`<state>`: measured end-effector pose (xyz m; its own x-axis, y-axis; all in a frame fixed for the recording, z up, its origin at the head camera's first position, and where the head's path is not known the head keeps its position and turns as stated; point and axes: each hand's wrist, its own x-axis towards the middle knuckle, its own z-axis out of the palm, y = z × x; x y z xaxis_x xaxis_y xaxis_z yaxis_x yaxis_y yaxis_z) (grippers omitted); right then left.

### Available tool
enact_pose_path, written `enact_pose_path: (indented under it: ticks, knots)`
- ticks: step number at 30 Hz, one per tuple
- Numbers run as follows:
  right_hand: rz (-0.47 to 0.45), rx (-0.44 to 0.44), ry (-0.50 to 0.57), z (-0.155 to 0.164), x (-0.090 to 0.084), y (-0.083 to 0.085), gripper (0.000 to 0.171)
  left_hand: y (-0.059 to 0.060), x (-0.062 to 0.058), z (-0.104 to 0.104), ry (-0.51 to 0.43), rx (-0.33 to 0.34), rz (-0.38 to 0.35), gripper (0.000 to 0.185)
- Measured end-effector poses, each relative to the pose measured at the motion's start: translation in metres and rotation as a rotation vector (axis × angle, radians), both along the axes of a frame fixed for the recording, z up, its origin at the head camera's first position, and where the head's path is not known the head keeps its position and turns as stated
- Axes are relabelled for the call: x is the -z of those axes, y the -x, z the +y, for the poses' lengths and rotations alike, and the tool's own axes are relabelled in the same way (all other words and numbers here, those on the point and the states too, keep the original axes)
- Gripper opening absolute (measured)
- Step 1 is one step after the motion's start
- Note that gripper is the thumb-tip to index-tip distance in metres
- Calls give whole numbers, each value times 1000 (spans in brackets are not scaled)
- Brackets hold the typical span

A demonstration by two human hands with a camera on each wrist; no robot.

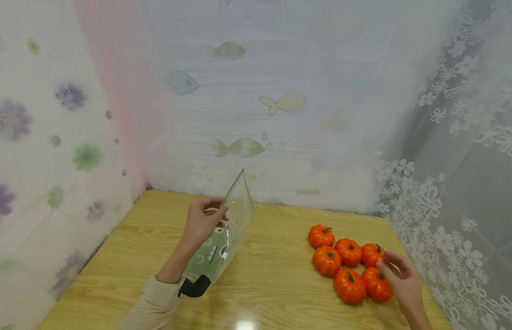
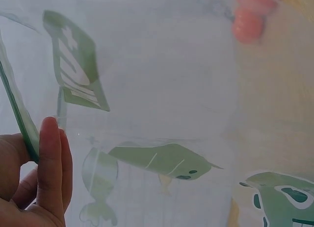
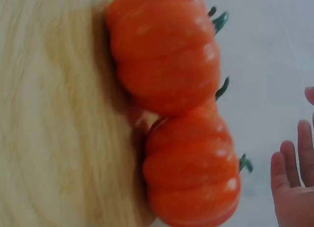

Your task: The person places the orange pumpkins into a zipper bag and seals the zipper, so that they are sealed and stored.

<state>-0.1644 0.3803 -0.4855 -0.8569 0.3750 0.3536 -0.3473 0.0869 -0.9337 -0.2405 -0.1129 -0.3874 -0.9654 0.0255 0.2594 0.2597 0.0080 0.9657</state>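
Clear glossy plastic bag [image 1: 235, 224]; smooth shiny orange pumpkins [image 1: 349, 268]; wood-grain table [image 1: 276, 279], slight sheen.

Bright, even, diffuse light; shadows faint. Glare spot on table [image 1: 245, 324] at bottom centre of head view. Both wrist views soft: pumpkins [image 3: 176, 109] blurred, bag [image 2: 162, 114] hazy.
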Motion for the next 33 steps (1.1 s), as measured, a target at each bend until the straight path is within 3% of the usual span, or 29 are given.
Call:
enact_pose_path:
  ticks: [5,9,12,16,24,27,33]
  knots:
    - [-142,122,-181,14,10,-2,36,-1,0,-1,8,-10,-3,28]
    - [-290,151,-384,24,16,-4,47,-1,1,-3,3,-11,-2,28]
    - [-402,112,-478,30,17,-6,58,0,1,-4,-1,-12,-4,27]
    - [-542,0,-527,37,15,-7,74,0,1,-5,-4,-13,-15,27]
    - [-707,-161,-577,41,16,-3,88,2,1,-5,3,-15,-13,27]
    - [-748,-196,-599,43,16,-2,91,2,1,-5,2,-12,-11,26]
    - [-732,-261,-634,46,16,-2,94,1,0,-5,-4,-10,-10,27]
